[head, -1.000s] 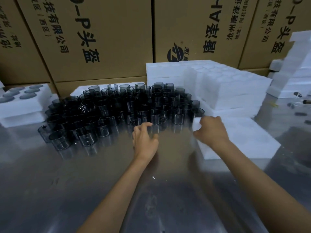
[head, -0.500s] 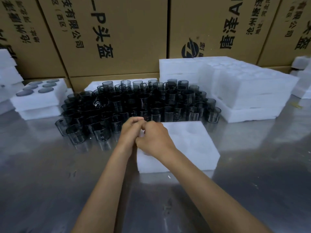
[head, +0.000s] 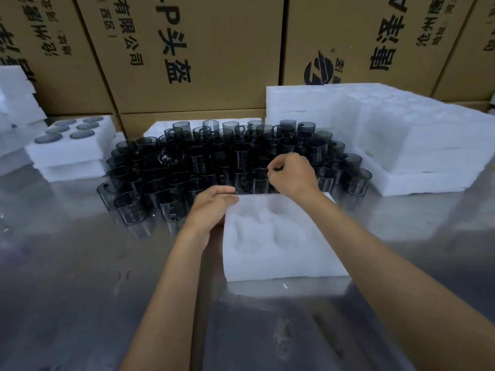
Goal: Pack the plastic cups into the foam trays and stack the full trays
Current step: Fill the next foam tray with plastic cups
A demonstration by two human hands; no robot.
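Note:
A white foam tray with empty round pockets lies on the steel table in front of me. My left hand rests against its far left corner, fingers together on the edge. My right hand hovers over the near row of dark smoky plastic cups, fingers pinched at the rim of one cup; whether it grips the cup is unclear. The cups stand packed together in a wide cluster behind the tray.
A filled foam tray sits on another at the left. Tall stacks of foam trays stand at the right, with more foam at the far left. Cardboard boxes wall the back. Steel table is reflective.
The foam tray has been pulled from the right to the middle in front of me. My right hand left the tray and reached up to the cups; my left hand stays at the tray's corner.

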